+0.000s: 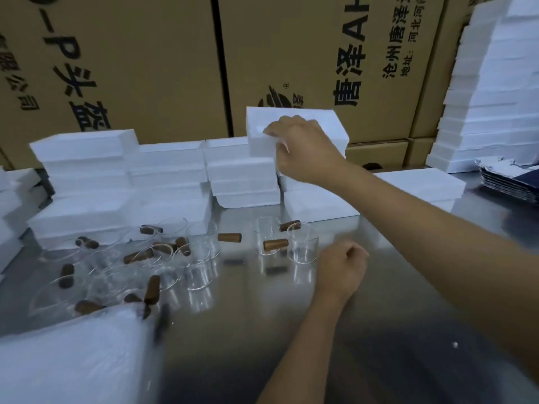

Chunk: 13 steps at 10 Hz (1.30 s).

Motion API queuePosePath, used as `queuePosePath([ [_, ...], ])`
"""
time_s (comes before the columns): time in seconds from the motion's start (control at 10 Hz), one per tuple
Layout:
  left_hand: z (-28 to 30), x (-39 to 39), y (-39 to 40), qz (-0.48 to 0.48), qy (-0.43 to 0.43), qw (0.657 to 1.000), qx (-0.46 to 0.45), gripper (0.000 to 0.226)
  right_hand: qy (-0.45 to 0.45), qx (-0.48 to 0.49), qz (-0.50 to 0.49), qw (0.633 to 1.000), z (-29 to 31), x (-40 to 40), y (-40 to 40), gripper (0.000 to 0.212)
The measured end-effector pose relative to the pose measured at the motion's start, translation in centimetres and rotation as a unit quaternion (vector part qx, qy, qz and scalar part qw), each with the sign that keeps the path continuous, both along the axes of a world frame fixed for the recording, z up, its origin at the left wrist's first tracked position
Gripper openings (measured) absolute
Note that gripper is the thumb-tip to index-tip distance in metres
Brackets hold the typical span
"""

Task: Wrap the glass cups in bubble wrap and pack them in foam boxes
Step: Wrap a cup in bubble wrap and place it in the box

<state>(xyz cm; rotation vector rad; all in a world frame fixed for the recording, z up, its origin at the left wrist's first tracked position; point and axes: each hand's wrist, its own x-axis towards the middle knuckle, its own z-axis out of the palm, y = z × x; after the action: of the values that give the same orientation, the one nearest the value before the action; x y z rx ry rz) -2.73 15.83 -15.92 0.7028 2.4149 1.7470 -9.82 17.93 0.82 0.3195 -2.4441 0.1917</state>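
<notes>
At the far left of the steel surface [379, 301] a sheet of bubble wrap [73, 360] lies at the near edge, blurred, with nothing wrapped in it. Just beyond it stands a loose crowd of glass cups [163, 258] with brown wooden handles, some upright and some tipped, the handles pointing every way. Behind them, stacks of white foam boxes [87, 176] run along the back in front of the cardboard cartons [145, 68].

Nearer the middle, two upright cups [302, 243] stand side by side, apart from the crowd, their handles lying roughly level across the view. They are the closest task items to either hand. The left hand [341, 266] hovers just beside them on their right, low over the surface, with its grip clenched loosely and holding nothing. The cups therefore lie to its left and slightly away from the person, which looks like a short sideways reach.

Above and behind, the right hand [303, 150] reaches across to the back row, its grip grasping the corner of a foam box [294, 123] that sits tilted on top of the middle stack. That box lies directly behind the two cups and well above them, with its long side running left to right. Judging by this, the box would have to come towards the person and down to bare surface near the left hand before any cup is packed. Further right are more foam boxes [420, 182], a tall foam stack [495, 97] and some flat dark card pieces [513, 182].
</notes>
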Motion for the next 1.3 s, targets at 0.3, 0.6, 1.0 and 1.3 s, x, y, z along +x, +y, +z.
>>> queuePosePath([
  [0.3,1.0,8.3,-6.4,-0.06,0.001,0.995,-0.085,0.035,-0.154,-0.054,0.084,0.983,-5.0,14.1,-6.7,0.034],
  [0.6,2.2,15.8,-13.6,-0.148,0.167,0.949,-0.221,0.024,-0.416,0.031,0.08,0.905,-8.2,18.0,-9.8,0.029],
  [1.0,8.3,9.0,-31.8,0.073,0.14,0.974,-0.162,0.018,-0.38,-0.327,0.035,0.864,-6.9,11.8,-17.0,0.023],
  [1.3,5.0,6.1,-37.4,0.123,-0.03,0.948,-0.292,0.062,-0.459,-0.453,-0.081,0.76,-10.6,6.5,-23.2,0.006],
])
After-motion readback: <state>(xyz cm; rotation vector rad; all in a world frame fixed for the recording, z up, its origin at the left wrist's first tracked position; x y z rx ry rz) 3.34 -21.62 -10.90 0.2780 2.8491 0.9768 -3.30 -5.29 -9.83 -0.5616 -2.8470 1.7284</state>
